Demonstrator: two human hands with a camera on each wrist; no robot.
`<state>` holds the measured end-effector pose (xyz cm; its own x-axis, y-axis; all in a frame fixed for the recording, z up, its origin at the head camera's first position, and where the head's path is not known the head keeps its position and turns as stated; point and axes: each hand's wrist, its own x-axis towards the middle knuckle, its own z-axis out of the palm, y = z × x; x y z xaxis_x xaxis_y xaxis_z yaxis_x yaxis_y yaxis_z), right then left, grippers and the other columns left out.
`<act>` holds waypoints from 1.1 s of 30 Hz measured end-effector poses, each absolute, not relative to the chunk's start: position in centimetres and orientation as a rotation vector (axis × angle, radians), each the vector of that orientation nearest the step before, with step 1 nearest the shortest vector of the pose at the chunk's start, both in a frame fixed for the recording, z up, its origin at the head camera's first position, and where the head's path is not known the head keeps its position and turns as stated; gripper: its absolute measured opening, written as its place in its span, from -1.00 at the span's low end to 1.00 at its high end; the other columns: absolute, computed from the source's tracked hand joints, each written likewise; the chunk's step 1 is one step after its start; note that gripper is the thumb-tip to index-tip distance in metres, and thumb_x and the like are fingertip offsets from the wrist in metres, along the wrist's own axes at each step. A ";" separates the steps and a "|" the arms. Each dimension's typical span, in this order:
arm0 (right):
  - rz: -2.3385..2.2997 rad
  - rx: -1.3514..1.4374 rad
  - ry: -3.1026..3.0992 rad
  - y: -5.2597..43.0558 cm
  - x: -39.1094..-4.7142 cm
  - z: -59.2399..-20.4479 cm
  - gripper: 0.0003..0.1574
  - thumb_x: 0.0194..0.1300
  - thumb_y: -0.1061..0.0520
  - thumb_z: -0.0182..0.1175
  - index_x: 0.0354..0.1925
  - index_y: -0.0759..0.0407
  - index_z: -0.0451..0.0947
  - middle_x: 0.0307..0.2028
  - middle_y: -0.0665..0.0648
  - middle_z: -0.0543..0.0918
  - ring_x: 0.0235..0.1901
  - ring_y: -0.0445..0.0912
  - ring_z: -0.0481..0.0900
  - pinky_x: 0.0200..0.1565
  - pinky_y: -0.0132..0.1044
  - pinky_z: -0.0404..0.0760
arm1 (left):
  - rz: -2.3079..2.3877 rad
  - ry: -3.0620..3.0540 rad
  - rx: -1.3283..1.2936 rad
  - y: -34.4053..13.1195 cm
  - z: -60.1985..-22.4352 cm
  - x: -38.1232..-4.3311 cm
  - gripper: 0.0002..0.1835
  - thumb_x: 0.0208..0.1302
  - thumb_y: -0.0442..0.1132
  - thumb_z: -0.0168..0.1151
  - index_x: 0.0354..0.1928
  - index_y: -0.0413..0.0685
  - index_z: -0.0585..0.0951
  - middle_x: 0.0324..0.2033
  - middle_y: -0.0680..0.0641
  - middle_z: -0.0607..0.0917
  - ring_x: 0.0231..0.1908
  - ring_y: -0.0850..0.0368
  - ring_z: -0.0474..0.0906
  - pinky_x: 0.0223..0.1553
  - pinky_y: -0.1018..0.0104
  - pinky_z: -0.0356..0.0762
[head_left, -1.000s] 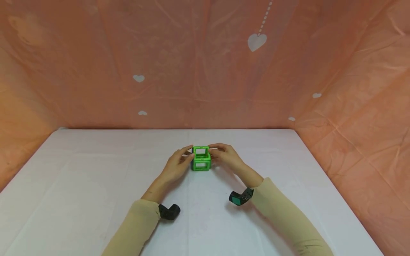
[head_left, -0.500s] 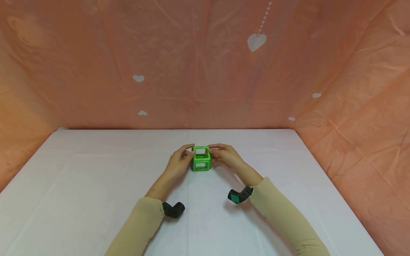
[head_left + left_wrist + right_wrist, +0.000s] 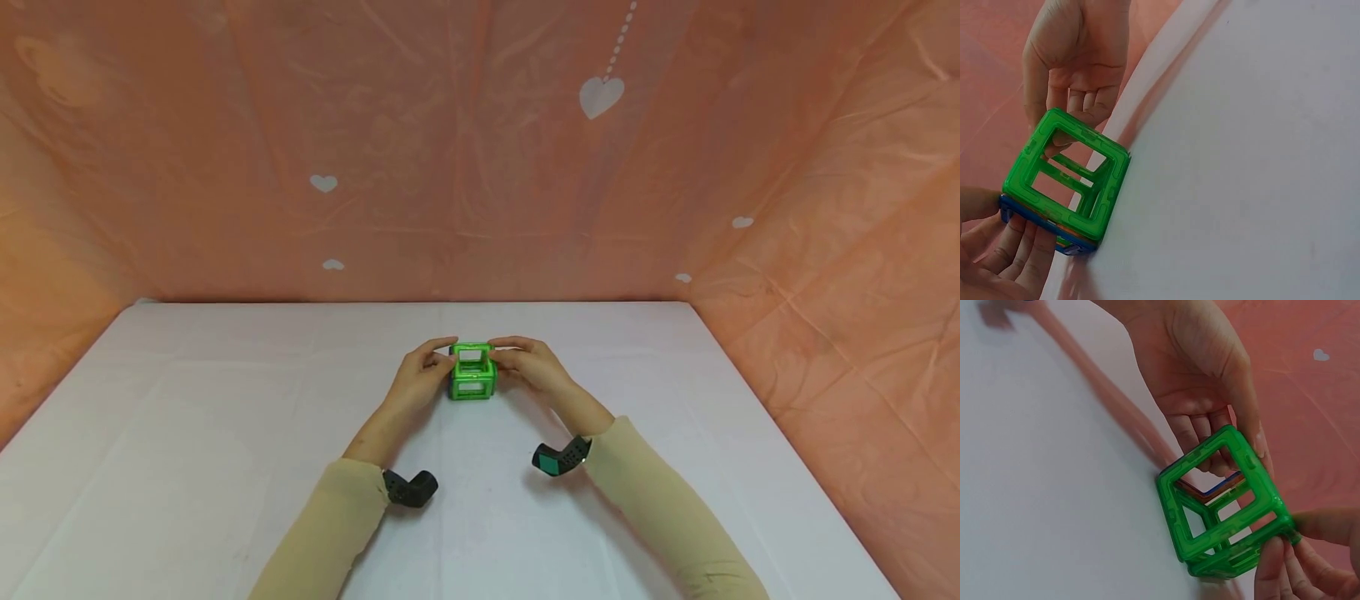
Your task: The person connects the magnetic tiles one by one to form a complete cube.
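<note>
A cube of green see-through magnetic tiles (image 3: 472, 373) rests on the white table between both hands. On its left side is a blue tile (image 3: 1029, 214), with a thin orange edge showing between blue and green. My left hand (image 3: 416, 375) pinches that blue side, its thumb at the near upper corner and its index finger reaching to the far edge. From the opposite side my right hand (image 3: 531, 368) holds the green frame (image 3: 1175, 522) with thumb and fingers. Parts of the fingertips are hidden behind the tiles.
The white-covered table (image 3: 225, 417) ends at a far edge before an orange sheet (image 3: 465, 167) printed with white hearts. Similar sheeting hangs at both sides. A dark wrist camera (image 3: 410, 489) sits on the left wrist, another camera (image 3: 562, 457) on the right.
The left hand and forearm have shifted slightly right, closing in on the cube, and less of the blue side shows. The cube has moved very slightly right. The right hand has barely moved.
</note>
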<state>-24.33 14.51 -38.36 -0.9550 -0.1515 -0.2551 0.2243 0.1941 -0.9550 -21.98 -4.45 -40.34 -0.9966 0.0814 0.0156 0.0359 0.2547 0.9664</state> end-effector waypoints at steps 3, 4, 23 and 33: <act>-1.815 0.056 2.202 14.6 -24.4 -38.5 -0.51 0.28 0.19 0.21 0.15 0.34 0.50 -0.10 0.22 0.67 -0.37 -0.25 0.58 -0.23 -0.40 0.57 | 1.903 2.441 0.098 -4.3 -40.3 -22.0 -0.59 0.38 -0.31 0.10 0.25 -0.16 0.47 -0.27 -0.23 0.68 -0.35 0.22 0.49 -0.25 0.42 0.44; -1.812 0.050 2.209 14.6 -24.4 -38.6 -0.50 0.28 0.18 0.21 0.15 0.35 0.50 -0.09 0.23 0.67 -0.36 -0.25 0.58 -0.22 -0.39 0.58 | 1.907 2.435 0.091 -4.3 -40.4 -22.1 -0.59 0.39 -0.31 0.09 0.26 -0.15 0.47 -0.26 -0.23 0.69 -0.36 0.23 0.49 -0.26 0.43 0.44; -1.817 -0.042 2.133 15.5 -23.8 -39.1 -0.37 0.24 0.15 0.24 0.26 0.26 0.39 -0.08 0.24 0.69 -0.34 -0.21 0.64 -0.16 -0.32 0.59 | 1.888 2.460 0.084 -4.5 -40.8 -21.8 -0.52 0.34 -0.28 0.17 0.28 -0.20 0.42 -0.28 -0.23 0.72 -0.43 0.27 0.54 -0.25 0.41 0.48; -1.747 -0.096 2.258 15.8 -23.6 -39.2 -0.36 0.27 0.09 0.23 0.27 0.26 0.38 -0.04 0.31 0.67 -0.28 -0.16 0.68 -0.12 -0.27 0.62 | 1.804 2.519 0.046 -4.8 -40.9 -21.7 -0.55 0.37 -0.20 0.14 0.27 -0.15 0.45 -0.18 -0.22 0.72 -0.22 0.08 0.64 -0.06 0.21 0.54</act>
